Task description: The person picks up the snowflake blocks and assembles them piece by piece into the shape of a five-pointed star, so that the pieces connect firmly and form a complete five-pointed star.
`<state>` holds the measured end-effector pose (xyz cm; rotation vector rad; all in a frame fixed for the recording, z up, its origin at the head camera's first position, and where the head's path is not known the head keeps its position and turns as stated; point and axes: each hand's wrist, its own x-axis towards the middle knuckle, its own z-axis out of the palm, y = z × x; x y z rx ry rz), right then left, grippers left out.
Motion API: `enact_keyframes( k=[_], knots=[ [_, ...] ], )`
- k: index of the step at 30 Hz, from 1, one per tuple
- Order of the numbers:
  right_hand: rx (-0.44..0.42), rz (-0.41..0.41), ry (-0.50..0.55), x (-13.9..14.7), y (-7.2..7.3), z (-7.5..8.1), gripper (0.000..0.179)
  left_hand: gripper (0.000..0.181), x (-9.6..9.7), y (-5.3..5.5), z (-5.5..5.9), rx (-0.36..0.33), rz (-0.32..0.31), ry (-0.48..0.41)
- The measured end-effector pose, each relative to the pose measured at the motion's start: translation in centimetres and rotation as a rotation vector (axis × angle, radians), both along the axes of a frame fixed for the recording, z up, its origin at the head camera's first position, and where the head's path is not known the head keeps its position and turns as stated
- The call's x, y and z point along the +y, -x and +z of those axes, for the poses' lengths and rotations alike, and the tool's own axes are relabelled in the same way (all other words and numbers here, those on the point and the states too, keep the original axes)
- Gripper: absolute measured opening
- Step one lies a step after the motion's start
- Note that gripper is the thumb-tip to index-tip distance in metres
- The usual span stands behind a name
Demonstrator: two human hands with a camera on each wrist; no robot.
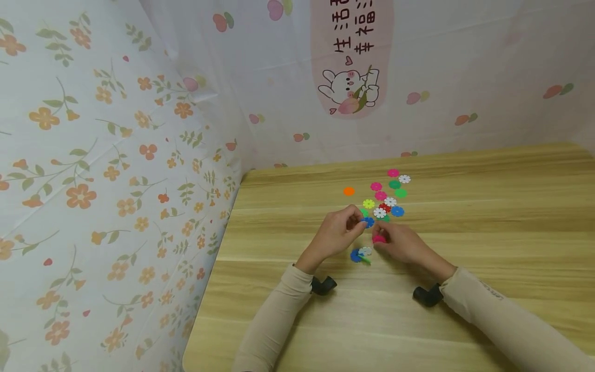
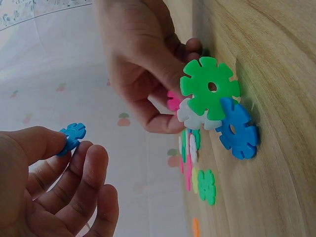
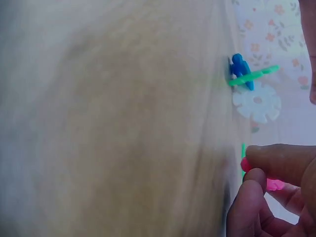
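Between thumb and fingertips my left hand (image 1: pixel 338 230) pinches a blue notched disc (image 2: pixel 74 137), raised above the table. My right hand (image 1: pixel 403 242) pinches a pink notched disc (image 1: pixel 379 239), mostly covered by the fingers in the right wrist view. Nearer to me than both hands stands a small joined piece: a green disc (image 2: pixel 211 88), a white disc (image 3: pixel 257 101) and a blue disc (image 2: pixel 239 129) slotted into each other at angles. Neither hand touches this joined piece.
Beyond the hands lies a loose group of notched discs, among them a yellow one (image 1: pixel 369 203), a red one and several pink, white and green ones. An orange disc (image 1: pixel 349 191) lies apart on the left. The wooden table (image 1: pixel 279 206) meets patterned cloth behind and at left.
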<state>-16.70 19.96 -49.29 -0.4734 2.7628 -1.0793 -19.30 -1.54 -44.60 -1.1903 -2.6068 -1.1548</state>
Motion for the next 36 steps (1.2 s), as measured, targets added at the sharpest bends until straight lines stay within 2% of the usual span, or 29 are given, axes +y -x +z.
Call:
enact_keyframes(
  k=[5, 14, 18, 23, 28, 36],
  knots=[
    [-0.018, -0.057, 0.058, 0.7, 0.0, 1.1, 0.004, 0.008, 0.0, 0.0, 0.0, -0.002, 0.001, -0.009],
    [-0.088, -0.145, 0.259, 1.3, -0.3, 3.9, 0.013, 0.008, 0.2, 0.1, 0.1, 0.0, -0.014, -0.014],
    [-0.102, -0.199, 0.33, 1.5, -0.1, 4.4, 0.021, 0.008, 0.3, 0.1, -0.1, -0.003, -0.015, -0.007],
    [-0.164, -0.243, 0.448, 1.5, -0.1, 4.8, 0.03, 0.007, 0.4, 0.0, -0.3, -0.01, -0.025, 0.009],
    [-0.202, -0.239, 0.504, 1.4, -0.1, 5.2, 0.036, 0.008, 0.5, -0.1, -0.3, -0.005, -0.042, -0.002],
    [-0.231, -0.201, 0.565, 1.1, 0.0, 5.3, 0.035, 0.008, 0.8, -0.1, -0.1, 0.003, -0.059, 0.01]
  ],
)
